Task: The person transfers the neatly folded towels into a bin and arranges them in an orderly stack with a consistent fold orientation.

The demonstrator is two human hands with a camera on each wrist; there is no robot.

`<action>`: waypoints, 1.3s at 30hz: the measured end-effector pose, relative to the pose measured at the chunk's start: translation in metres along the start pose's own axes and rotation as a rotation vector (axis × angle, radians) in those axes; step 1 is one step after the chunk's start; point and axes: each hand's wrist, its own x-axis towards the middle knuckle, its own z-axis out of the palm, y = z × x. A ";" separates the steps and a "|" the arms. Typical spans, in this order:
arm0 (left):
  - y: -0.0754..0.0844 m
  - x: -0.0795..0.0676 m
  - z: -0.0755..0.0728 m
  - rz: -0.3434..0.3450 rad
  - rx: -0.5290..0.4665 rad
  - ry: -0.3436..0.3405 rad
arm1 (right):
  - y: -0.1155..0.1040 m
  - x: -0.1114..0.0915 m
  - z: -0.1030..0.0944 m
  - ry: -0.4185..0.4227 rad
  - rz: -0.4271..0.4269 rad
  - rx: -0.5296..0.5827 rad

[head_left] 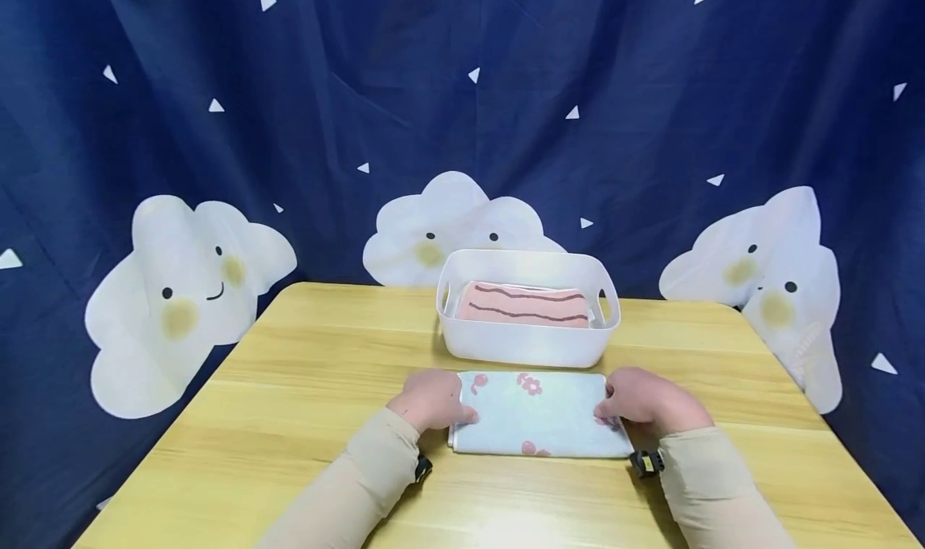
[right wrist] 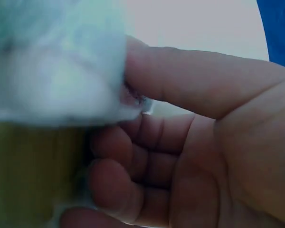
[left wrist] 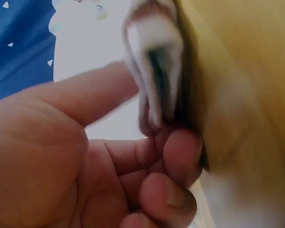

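Note:
A folded pale blue towel (head_left: pixel 538 416) with pink flower prints lies in front of the person, its long side running left to right. The left hand (head_left: pixel 432 399) pinches its left end, thumb on top and fingers curled beneath. In the left wrist view the folded layers of the towel (left wrist: pixel 154 57) show edge-on between thumb and fingers. At the right end, the right hand (head_left: pixel 643 398) pinches the towel the same way. The right wrist view has the right thumb (right wrist: pixel 180 71) over the towel's corner (right wrist: pixel 85 95), with curled fingers below it.
Just behind the towel stands a white plastic basket (head_left: pixel 527 344) with handle holes. Inside it lies a folded pink cloth (head_left: pixel 523 307) with dark wavy stripes. The wooden table (head_left: pixel 289 388) reaches back to a dark blue curtain (head_left: pixel 405 91) with clouds and triangles.

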 end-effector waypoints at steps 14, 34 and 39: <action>-0.008 0.004 -0.004 0.148 -0.019 -0.051 | 0.012 -0.007 -0.010 -0.054 -0.167 0.035; -0.026 -0.011 -0.089 0.173 -0.225 0.267 | -0.018 -0.023 -0.061 0.300 -0.332 0.293; -0.027 0.004 -0.126 0.178 -0.224 0.325 | -0.030 -0.008 -0.092 0.355 -0.328 0.256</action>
